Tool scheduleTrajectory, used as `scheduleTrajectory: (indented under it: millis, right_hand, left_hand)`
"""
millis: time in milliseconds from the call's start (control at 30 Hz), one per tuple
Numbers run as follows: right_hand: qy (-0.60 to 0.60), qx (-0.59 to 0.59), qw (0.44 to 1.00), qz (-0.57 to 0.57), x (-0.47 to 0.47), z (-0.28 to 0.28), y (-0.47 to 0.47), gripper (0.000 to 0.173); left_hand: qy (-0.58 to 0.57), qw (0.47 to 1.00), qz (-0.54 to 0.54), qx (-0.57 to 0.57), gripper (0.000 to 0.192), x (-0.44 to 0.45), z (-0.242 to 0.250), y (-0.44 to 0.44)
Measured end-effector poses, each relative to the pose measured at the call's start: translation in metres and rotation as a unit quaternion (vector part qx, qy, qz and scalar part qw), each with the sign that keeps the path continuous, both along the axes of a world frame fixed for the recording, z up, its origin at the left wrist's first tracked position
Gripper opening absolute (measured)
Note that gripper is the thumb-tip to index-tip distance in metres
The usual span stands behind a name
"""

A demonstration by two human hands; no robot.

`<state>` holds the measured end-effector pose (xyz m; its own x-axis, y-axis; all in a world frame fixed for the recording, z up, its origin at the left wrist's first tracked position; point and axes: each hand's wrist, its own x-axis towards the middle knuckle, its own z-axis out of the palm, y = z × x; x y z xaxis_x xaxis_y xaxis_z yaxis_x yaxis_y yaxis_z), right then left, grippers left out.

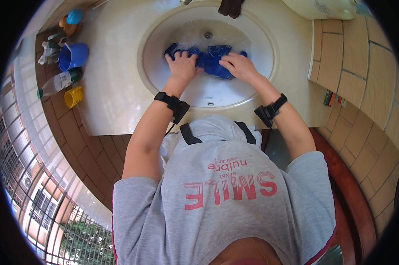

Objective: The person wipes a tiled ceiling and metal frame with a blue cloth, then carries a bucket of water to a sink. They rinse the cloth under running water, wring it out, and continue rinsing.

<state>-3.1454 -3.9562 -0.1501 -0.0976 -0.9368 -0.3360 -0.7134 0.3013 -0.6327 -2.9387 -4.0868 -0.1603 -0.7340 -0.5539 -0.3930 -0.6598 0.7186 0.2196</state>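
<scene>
A wet blue cloth lies in shallow water in a white oval sink basin. My left hand rests with fingers spread on the cloth's left part, palm down. At the cloth's right side is my right hand, its fingers bent and the fingertips touching or very near the edge of the fabric; whether they pinch it cannot be told. Water hides part of the cloth's outline. The metal drain shows beyond it. Both wrists wear black straps with small devices.
A dark brown cloth hangs over the basin's far rim, near the faucet. Left on the counter's edge stand a blue cup, a plastic bottle and a yellow cup. A large pale jug lies at the far right.
</scene>
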Motion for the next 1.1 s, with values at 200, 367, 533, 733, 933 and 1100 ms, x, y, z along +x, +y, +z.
scheduleTrajectory:
  millis: [200, 367, 533, 733, 933, 1100]
  right_hand:
    - [-0.11, -0.132, 0.981, -0.085, -0.013, 0.098, -0.039, 0.027]
    - [-0.177, -0.214, 0.954, -0.114, -0.03, 0.163, -0.049, 0.026]
    - [-0.034, -0.327, 0.944, 0.0, -0.025, 0.205, -0.046, 0.025]
    - [0.058, -0.207, 0.976, 0.021, -0.026, 0.189, -0.027, 0.029]
    - [0.118, -0.243, 0.962, 0.051, -0.028, 0.103, -0.011, 0.026]
    - [0.009, 0.001, 0.994, 0.113, -0.008, 0.047, 0.034, 0.028]
  left_hand:
    - [0.336, 0.895, 0.102, 0.276, 0.034, -0.015, 0.055, -0.022]
    - [0.468, 0.791, 0.119, 0.376, 0.028, -0.007, 0.118, -0.055]
    - [0.482, 0.794, 0.126, 0.348, 0.03, -0.006, 0.173, -0.061]
    - [0.431, 0.825, 0.082, 0.356, 0.028, 0.008, 0.174, -0.056]
    - [0.303, 0.951, -0.01, 0.065, 0.026, 0.021, 0.113, -0.039]
    - [0.119, 0.963, -0.032, 0.242, 0.031, 0.04, 0.059, -0.002]
